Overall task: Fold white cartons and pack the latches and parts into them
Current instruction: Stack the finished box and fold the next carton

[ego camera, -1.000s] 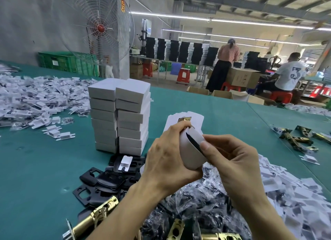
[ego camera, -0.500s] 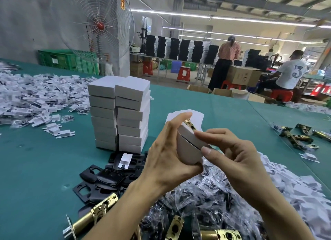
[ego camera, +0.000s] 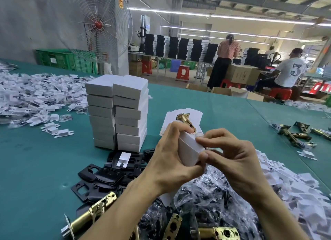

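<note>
White cardboard carton (ego camera: 189, 149) held above the green surface (ego camera: 35, 168), brass latch (ego camera: 185, 120) protruding. Left grip (ego camera: 170, 161) clasps it; right grip (ego camera: 232, 159) pinches its flap.

Green-topped work table (ego camera: 35, 159) is carrying everything. Two stacks of folded white cardboard cartons (ego camera: 116, 114) are standing side by side, touching, left of centre. Black metal plates (ego camera: 100, 177) are lying heaped just before the stacks; a long brass tubular latch (ego camera: 93, 213) is lying nearer still.

Left hand (ego camera: 170, 157) and right hand (ego camera: 232, 162) are holding a small white cardboard carton (ego camera: 189, 148) between them, above a pile of clear plastic parts bags (ego camera: 206, 195). A short brass latch bolt (ego camera: 185, 120) is sticking out of the carton's far end. Flat white carton blanks (ego camera: 170, 121) are lying behind the hands.

Loose white card inserts are lying heaped far left (ego camera: 35, 96) and near right (ego camera: 295, 186). Scattered brass latches (ego camera: 293, 132) are lying well to the right.
</note>
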`<act>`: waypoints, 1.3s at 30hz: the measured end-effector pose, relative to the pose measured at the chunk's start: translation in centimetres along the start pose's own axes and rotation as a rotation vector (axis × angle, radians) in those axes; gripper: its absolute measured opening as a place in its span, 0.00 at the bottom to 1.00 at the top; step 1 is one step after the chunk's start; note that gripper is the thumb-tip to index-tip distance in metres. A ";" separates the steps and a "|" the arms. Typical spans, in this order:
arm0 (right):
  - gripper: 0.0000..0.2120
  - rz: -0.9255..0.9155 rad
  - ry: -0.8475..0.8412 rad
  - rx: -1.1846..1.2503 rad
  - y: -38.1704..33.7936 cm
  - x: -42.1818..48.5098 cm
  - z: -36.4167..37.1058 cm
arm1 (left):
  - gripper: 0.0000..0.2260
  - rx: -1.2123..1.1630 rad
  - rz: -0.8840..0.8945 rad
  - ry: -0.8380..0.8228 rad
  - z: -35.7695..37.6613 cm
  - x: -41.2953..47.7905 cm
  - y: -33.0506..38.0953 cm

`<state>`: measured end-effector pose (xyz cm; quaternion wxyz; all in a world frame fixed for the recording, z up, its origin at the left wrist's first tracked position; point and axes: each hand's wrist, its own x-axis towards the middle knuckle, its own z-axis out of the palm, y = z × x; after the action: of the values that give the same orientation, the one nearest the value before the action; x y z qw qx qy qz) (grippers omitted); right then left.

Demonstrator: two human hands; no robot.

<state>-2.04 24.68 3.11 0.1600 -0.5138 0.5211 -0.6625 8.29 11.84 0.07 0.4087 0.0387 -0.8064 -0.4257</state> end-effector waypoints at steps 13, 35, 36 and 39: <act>0.07 0.012 0.265 -0.015 0.8 0.1 0.9 | 0.31 0.055 -0.058 -0.026 -0.1 -0.1 -0.2; 0.13 0.197 0.036 -0.258 3.6 -0.2 0.0 | 0.08 -0.361 -0.209 0.083 -1.0 0.5 -2.4; 0.12 0.190 0.044 -0.254 3.6 -0.1 0.0 | 0.06 -0.374 -0.198 0.094 -0.9 0.6 -2.4; 0.11 0.159 0.103 -0.222 3.1 0.1 0.0 | 0.03 -0.359 -0.140 0.113 -0.7 0.9 -2.1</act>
<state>-3.12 23.34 0.48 0.1270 -0.4510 0.6377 -0.6114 7.59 9.68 -0.66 0.4229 0.0451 -0.6887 -0.5873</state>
